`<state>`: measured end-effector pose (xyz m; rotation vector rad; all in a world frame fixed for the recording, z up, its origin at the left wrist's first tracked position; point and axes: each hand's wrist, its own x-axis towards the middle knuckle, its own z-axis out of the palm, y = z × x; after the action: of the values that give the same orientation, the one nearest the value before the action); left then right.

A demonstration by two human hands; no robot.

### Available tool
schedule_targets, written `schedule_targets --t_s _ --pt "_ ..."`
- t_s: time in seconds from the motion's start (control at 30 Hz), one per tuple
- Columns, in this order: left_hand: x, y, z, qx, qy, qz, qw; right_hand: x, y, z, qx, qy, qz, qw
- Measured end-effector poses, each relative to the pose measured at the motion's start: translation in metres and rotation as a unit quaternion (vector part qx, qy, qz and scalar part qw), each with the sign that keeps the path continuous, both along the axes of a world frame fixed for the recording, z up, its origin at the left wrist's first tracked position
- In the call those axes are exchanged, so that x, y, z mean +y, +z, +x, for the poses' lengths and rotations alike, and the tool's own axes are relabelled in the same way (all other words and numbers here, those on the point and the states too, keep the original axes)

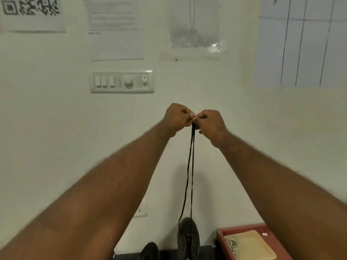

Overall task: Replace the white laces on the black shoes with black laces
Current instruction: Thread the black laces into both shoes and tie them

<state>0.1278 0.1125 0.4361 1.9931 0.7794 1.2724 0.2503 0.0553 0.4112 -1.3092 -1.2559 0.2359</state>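
White wall (pixel 47 128) fills the view, with open room either side of the raised arms. Bottom right, a red tray (pixel 242 227) runs off the frame edge. Bottom centre, a black shoe (pixel 188 239) sits at the wall's foot, with a second shoe (pixel 150 251) just left of it, cut by the lower edge. Two strands of black lace (pixel 189 166) run nearly straight up from the centre shoe. Up top, left hand (pixel 177 117) and right hand (pixel 211 122) meet, fingers (pixel 185 112) curled, pinching the lace ends together.

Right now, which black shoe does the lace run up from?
The right-side shoe: both black lace strands rise from it to the left hand and right hand. None rises from the other shoe.
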Motion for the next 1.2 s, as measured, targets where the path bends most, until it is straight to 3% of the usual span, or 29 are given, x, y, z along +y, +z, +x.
schedule_targets --t_s 0.23,0.4,0.5,0.6,0.7,0.77,1.03,1.2 --pt "0.001 0.0 -0.009 -0.001 -0.012 0.002 1.0 0.008 0.008 0.0 -0.056 -0.008 -0.005 0.998" --pt "0.001 -0.021 -0.007 -0.017 0.021 0.003 1.0 0.007 -0.015 -0.004 -0.045 0.028 -0.001 0.999" --pt "0.011 -0.049 -0.003 -0.028 0.063 -0.008 0.998 0.015 -0.067 0.004 -0.107 0.04 -0.091 0.989" --pt "0.025 -0.1 -0.008 0.007 0.097 -0.032 0.995 0.028 -0.156 0.022 -0.19 0.058 -0.295 0.935" --pt "0.035 -0.162 -0.021 0.188 0.08 -0.049 0.978 0.031 -0.253 0.045 -0.26 0.041 -0.491 0.83" --pt "0.043 -0.203 -0.027 0.302 0.052 -0.095 0.947 0.034 -0.31 0.056 -0.214 0.038 -0.55 0.806" --pt "0.069 -0.325 -0.041 0.342 0.001 -0.204 0.917 0.069 -0.44 0.044 -0.18 0.007 -0.466 0.866" --pt "0.076 -0.373 -0.043 0.34 0.001 -0.229 0.912 0.088 -0.475 0.033 -0.195 0.016 -0.458 0.867"
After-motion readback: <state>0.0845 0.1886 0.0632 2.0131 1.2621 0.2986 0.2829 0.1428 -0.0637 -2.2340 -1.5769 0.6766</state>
